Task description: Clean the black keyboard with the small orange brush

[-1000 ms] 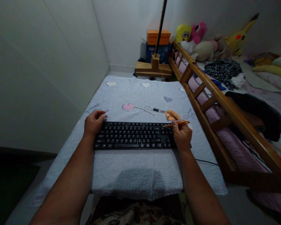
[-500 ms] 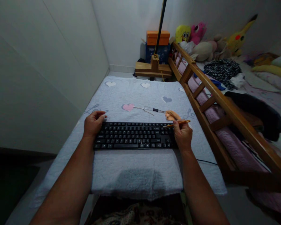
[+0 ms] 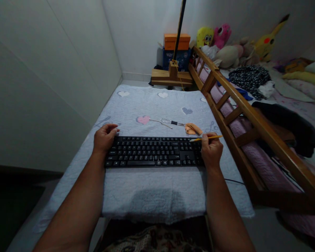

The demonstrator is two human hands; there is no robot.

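A black keyboard (image 3: pixel 146 152) lies flat on the cloth-covered table in front of me. My left hand (image 3: pixel 104 137) rests along its left end, touching or nearly touching it, with a small gap between thumb and fingers. At the other end, my right hand (image 3: pixel 212 148) pinches a slim orange-handled tool (image 3: pixel 213 137), held nearly level. Its pale tip is over the top keys at the right; I cannot tell whether it touches them. Beyond the keyboard are an orange cloth (image 3: pixel 192 128), tweezers-like metal wire with a dark band (image 3: pixel 174 123), and a thin white swab-like stick (image 3: pixel 167 125).
A pale blue cloth (image 3: pixel 152 189) with heart patterns covers the table. A cable (image 3: pixel 234 181) trails off to the right. Along that side runs a wooden bed rail (image 3: pixel 252 112), with clothes and plush toys behind it. Boxes (image 3: pixel 177 42) and a wooden stand (image 3: pixel 171 78) are at the back.
My right hand and the slim orange-handled tool have shifted right along the keyboard, uncovering more of its right-hand keys and the orange cloth. My left hand stays about where it was.
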